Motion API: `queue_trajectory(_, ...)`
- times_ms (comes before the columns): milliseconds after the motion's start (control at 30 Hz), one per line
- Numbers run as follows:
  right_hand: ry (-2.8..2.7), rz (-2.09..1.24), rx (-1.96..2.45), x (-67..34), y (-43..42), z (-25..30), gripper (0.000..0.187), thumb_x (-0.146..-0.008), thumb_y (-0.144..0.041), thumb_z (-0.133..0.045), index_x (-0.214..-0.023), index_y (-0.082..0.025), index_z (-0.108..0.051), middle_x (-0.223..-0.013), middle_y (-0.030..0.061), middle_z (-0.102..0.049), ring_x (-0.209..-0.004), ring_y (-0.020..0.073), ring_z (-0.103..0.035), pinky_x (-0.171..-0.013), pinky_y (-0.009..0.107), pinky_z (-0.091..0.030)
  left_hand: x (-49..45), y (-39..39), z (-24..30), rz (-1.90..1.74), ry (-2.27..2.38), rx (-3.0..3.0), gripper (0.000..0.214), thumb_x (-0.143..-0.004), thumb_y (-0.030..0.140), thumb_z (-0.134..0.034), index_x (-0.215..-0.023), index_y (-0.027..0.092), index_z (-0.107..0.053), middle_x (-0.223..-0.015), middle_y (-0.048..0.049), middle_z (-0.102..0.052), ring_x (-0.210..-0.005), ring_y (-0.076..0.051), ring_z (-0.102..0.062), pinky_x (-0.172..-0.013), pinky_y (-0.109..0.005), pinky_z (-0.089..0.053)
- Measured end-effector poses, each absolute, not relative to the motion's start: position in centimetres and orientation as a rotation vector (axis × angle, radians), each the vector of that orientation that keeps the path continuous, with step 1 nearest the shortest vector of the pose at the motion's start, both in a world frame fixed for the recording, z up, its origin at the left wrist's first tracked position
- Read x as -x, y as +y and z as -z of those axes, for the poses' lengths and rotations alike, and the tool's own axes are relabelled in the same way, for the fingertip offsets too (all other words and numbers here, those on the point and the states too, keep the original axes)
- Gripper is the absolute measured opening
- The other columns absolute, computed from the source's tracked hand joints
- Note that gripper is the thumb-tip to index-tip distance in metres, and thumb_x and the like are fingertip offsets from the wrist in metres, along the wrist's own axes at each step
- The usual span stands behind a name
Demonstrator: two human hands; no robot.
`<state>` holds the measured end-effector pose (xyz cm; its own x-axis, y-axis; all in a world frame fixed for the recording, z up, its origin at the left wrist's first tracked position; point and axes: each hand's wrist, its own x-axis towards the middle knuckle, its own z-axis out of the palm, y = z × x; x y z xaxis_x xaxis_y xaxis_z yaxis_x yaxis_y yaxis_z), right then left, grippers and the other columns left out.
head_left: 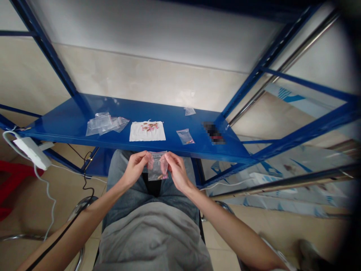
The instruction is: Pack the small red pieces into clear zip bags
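Note:
I hold a small clear plastic zip bag (157, 170) over my lap, just below the front edge of the blue shelf (70, 124). My left hand (136, 165) pinches its top left corner and my right hand (175, 168) pinches its top right corner, fingers closed on the bag's mouth. Small pinkish and orange bits show inside the bag near its bottom. On the shelf straight ahead lies a white cloth (147, 131) with a little heap of small coloured pieces (149, 126).
A pile of empty clear bags (105, 123) lies on the shelf's left. A filled small bag (185, 136) and another clear bag (190, 111) lie to the right, beside a blurred dark object (214, 133). A white power strip (31, 151) with cables hangs at left.

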<state>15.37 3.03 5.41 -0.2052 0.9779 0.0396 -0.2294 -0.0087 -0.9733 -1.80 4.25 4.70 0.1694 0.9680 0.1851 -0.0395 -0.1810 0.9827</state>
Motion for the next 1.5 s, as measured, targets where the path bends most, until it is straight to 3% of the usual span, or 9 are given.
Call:
queue_trajectory(367, -1.158, -1.435, 0.97, -15.5, 3.2, -5.4, 0.034, -0.087, -0.048, -0.059, -0.08, -0.016, -0.066, -0.056, -0.0019, -0.052, -0.046, 0.0073, -0.041, -0.042, 0.019, -0.027, 0.7, 3.2, -4.4, -1.408, 1.019, -1.301, 0.03, -0.088, 0.041, -0.06, -0.073, 0.016, -0.062, -0.057, 0.0017, -0.056, -0.051, -0.01, -0.049, -0.052, -0.022, -0.038)
queue_trajectory(633, -1.309, -1.435, 0.889, -15.6, 3.2, -5.8, 0.031, -0.09, -0.045, -0.056, -0.08, -0.017, -0.063, -0.056, -0.0016, -0.054, -0.048, 0.0091, -0.044, -0.043, 0.02, -0.031, 1.1, 2.9, -5.1, -1.345, 0.97, -1.339, 0.033, -0.091, 0.041, -0.057, -0.07, 0.016, -0.058, -0.057, 0.0017, -0.056, -0.051, -0.01, -0.051, -0.053, -0.022, -0.041)
queue_trajectory(833, -1.37, -1.394, 0.905, -15.1, 2.5, -5.6, 0.029, -0.09, -0.045, -0.056, -0.079, -0.018, -0.058, -0.059, -0.0027, -0.052, -0.049, 0.0085, -0.043, -0.044, 0.02, -0.031, 1.0, 2.7, -5.3, -1.291, 0.91, -1.348, 0.026, -0.089, 0.04, -0.06, -0.081, 0.015, -0.061, -0.061, 0.0007, -0.059, -0.054, -0.011, -0.053, -0.055, -0.022, -0.042)
queue_trajectory(1500, -1.436, -1.298, 0.952, -15.3, 3.0, -5.5, 0.033, -0.088, -0.043, -0.058, -0.069, -0.018, -0.053, -0.058, -0.0031, -0.05, -0.05, 0.009, -0.043, -0.05, 0.022, -0.034, 0.7, 2.9, -5.3, -1.278, 0.937, -1.372, 0.025, -0.09, 0.037, -0.06, -0.079, 0.015, -0.064, -0.068, -0.0013, -0.063, -0.061, -0.011, -0.057, -0.059, -0.022, -0.044)
